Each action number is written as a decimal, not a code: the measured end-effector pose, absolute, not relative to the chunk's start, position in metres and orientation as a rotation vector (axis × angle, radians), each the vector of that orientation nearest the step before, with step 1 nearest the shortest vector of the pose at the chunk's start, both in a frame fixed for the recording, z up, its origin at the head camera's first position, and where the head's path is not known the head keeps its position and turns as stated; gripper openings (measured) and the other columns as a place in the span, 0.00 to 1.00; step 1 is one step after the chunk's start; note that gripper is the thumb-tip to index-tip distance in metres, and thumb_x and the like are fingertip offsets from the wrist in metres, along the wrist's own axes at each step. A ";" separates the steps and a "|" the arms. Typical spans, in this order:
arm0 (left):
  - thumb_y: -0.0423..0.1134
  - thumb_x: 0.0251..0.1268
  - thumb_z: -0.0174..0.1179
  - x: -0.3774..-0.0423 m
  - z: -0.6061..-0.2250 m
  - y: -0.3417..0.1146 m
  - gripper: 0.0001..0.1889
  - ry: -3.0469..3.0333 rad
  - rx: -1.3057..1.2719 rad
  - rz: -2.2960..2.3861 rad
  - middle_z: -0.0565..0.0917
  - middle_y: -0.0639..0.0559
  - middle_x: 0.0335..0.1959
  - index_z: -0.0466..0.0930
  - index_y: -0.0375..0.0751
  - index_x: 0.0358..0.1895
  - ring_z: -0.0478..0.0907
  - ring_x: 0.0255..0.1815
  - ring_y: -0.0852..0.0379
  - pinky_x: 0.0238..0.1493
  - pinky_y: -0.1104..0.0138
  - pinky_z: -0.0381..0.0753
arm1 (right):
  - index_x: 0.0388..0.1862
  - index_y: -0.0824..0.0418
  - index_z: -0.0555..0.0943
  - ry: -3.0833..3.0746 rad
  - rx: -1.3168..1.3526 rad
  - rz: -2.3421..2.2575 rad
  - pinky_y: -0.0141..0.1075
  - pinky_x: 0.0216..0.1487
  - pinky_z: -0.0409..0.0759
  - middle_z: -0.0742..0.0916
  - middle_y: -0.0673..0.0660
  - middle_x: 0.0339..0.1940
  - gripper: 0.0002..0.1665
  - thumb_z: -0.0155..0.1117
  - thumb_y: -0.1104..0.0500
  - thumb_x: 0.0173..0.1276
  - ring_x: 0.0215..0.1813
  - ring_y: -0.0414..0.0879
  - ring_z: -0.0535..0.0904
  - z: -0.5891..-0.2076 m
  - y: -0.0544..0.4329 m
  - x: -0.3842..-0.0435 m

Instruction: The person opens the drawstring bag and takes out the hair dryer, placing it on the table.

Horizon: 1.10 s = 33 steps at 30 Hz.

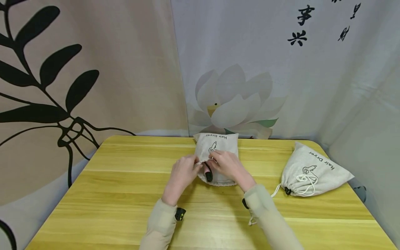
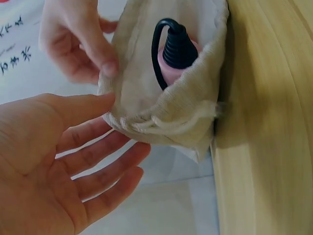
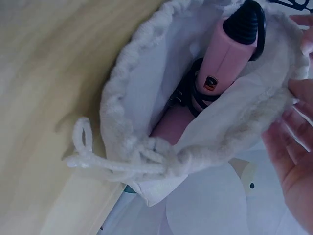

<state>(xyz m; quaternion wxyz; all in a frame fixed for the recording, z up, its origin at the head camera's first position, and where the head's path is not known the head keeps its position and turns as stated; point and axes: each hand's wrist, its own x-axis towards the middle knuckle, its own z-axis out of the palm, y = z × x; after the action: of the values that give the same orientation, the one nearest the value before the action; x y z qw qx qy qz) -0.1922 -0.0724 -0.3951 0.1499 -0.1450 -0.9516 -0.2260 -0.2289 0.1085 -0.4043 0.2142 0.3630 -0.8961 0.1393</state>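
A light cloth drawstring bag (image 1: 229, 140) printed "Hair Dryer" lies at the table's far edge, its mouth held wide towards me. Inside it sits a pink hair dryer (image 3: 227, 58); its ribbed black handle end (image 2: 180, 48) shows at the mouth, with a dark cord coiled around it. My left hand (image 1: 185, 169) pinches the upper rim at the left, thumb inside and fingers outside. Opposite it, my right hand (image 1: 229, 166) pinches the same rim further right. The dryer's head is hidden deep in the bag.
A second "Hair Dryer" cloth bag (image 1: 315, 173), bulging, lies on the right of the wooden table (image 1: 125, 194), its white cord (image 1: 307, 180) and black toggle (image 1: 288, 190) at the near end. A printed curtain (image 1: 140, 69) hangs behind the table's far edge.
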 end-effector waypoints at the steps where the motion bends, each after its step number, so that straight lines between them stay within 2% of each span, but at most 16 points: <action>1: 0.40 0.57 0.67 -0.191 -0.394 -0.071 0.07 -2.722 -0.415 -0.635 0.84 0.50 0.28 0.80 0.41 0.31 0.78 0.23 0.55 0.21 0.69 0.74 | 0.34 0.56 0.81 -2.494 1.005 0.385 0.25 0.22 0.70 0.84 0.48 0.25 0.03 0.66 0.58 0.63 0.22 0.37 0.74 -0.403 0.108 -0.230; 7: 0.39 0.57 0.67 -0.184 -0.391 -0.060 0.07 -2.654 -0.396 -0.580 0.81 0.51 0.25 0.78 0.42 0.28 0.76 0.20 0.57 0.17 0.70 0.70 | 0.34 0.55 0.82 -2.554 0.991 0.365 0.24 0.21 0.68 0.83 0.48 0.25 0.02 0.64 0.58 0.65 0.21 0.36 0.72 -0.398 0.107 -0.232; 14: 0.42 0.58 0.66 -0.181 -0.394 -0.046 0.12 -2.683 -0.360 -0.552 0.75 0.53 0.17 0.75 0.44 0.22 0.69 0.14 0.58 0.13 0.71 0.63 | 0.32 0.55 0.81 -2.545 0.979 0.329 0.25 0.20 0.67 0.82 0.48 0.24 0.02 0.64 0.58 0.64 0.20 0.36 0.69 -0.395 0.106 -0.236; 20: 0.43 0.60 0.64 -0.183 -0.404 -0.039 0.14 -2.750 -0.289 -0.529 0.71 0.52 0.14 0.74 0.44 0.21 0.66 0.12 0.58 0.11 0.70 0.60 | 0.31 0.55 0.80 -2.519 0.994 0.318 0.26 0.22 0.69 0.84 0.48 0.25 0.03 0.65 0.58 0.64 0.22 0.37 0.73 -0.396 0.105 -0.239; 28: 0.42 0.64 0.59 -0.189 -0.414 -0.035 0.25 -2.813 -0.196 -0.578 0.55 0.58 0.07 0.57 0.49 0.11 0.55 0.07 0.60 0.08 0.70 0.52 | 0.33 0.56 0.82 -2.540 0.995 0.292 0.28 0.25 0.74 0.87 0.50 0.31 0.04 0.66 0.57 0.63 0.24 0.39 0.77 -0.401 0.102 -0.241; 33: 0.43 0.65 0.56 -0.194 -0.415 -0.031 0.28 -2.867 -0.120 -0.603 0.53 0.58 0.06 0.54 0.50 0.08 0.56 0.08 0.58 0.08 0.68 0.54 | 0.33 0.56 0.81 -2.556 0.996 0.281 0.27 0.23 0.72 0.86 0.49 0.31 0.04 0.66 0.57 0.63 0.23 0.38 0.75 -0.403 0.101 -0.242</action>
<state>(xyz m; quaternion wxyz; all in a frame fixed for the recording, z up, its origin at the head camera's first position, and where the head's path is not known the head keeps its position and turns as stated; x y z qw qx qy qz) -0.1942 -0.0313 -0.4154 0.1045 -0.0407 -0.9724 -0.2045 -0.2418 0.1014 -0.4025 0.1908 0.3546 -0.9099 0.1001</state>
